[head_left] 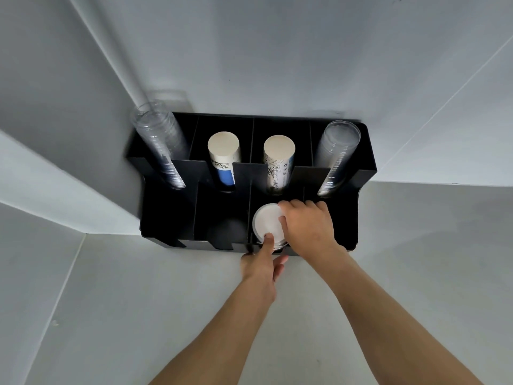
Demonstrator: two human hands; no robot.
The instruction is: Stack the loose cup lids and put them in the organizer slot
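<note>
A stack of white cup lids [267, 222] sits in the third front slot of the black organizer [166, 218], its top lid facing up. My right hand [308, 223] lies over the stack's right side, fingers curled on the rim and top. From the front, my left hand [263, 262] reaches in, its index finger pressing the near edge of the top lid and the other fingers tucked below the organizer's front wall. How deep the stack goes is hidden by the slot.
The back row holds two stacks of clear plastic cups [159, 145] [336, 159] at the ends and two stacks of paper cups [223, 159] [277, 162] between them. The organizer stands on a grey counter [138, 301] in a wall corner.
</note>
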